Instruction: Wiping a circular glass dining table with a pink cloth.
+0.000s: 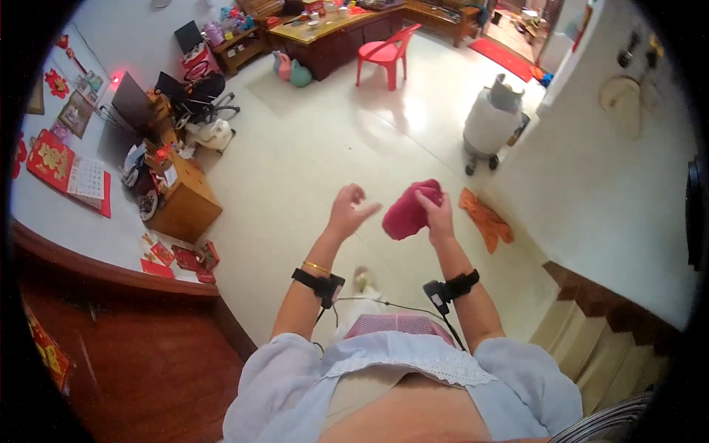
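Note:
A crumpled dark pink cloth hangs in front of me, gripped at its right side by my right hand. The thumb lies over the fabric. My left hand is a short way left of the cloth, touching nothing, with its fingers bent and the thumb apart. Black straps with small devices sit on both forearms, and a thin gold bangle is on my left wrist. Below my hands, a pink perforated thing shows in part at my waist. Right of the cloth lies a limp orange item, perhaps cloth or gloves.
Steps are at the lower right, a brown door at the lower left. A wooden cabinet and a black office chair line the left wall. Farther off stand a red plastic chair and a covered wheeled object.

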`<act>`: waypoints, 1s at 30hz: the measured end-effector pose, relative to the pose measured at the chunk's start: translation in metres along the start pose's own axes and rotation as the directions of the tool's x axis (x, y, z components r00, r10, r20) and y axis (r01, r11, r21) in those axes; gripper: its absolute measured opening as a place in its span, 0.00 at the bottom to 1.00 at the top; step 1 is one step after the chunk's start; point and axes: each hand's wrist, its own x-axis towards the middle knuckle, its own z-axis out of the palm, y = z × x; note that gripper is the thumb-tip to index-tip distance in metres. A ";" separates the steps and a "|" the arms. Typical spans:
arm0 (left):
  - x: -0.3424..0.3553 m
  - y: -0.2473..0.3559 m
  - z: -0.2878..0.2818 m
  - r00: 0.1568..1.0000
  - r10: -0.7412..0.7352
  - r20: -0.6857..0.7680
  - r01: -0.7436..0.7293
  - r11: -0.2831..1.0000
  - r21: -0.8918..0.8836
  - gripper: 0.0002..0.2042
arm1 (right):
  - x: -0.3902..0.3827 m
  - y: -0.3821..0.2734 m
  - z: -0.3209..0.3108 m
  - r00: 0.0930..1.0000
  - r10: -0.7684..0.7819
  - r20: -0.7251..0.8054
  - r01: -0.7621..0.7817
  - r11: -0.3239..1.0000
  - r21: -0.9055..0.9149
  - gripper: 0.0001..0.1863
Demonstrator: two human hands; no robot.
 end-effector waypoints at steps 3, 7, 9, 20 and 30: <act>0.060 -0.015 -0.005 0.977 0.186 0.107 -0.190 0.981 0.033 0.39 | 0.053 0.002 0.067 0.975 0.060 0.214 -0.051 0.998 -0.045 0.25; 0.156 -0.039 -0.001 0.983 0.099 0.157 -0.091 0.994 -0.054 0.39 | 0.141 0.008 0.118 0.927 0.081 0.365 -0.043 0.993 -0.111 0.26; 0.210 -0.054 0.004 0.984 0.038 0.175 -0.025 0.997 -0.079 0.36 | 0.194 0.001 0.131 0.924 0.078 0.375 -0.038 0.993 -0.114 0.27; 0.519 -0.090 0.107 0.938 -0.034 0.346 0.309 0.536 -0.785 0.21 | 0.502 -0.095 0.056 0.999 -0.029 0.023 0.033 0.984 -0.177 0.24; 0.756 -0.088 0.195 0.896 0.023 0.444 0.419 0.290 -0.861 0.25 | 0.735 -0.160 0.070 1.000 -0.010 -0.013 0.011 0.998 0.058 0.26</act>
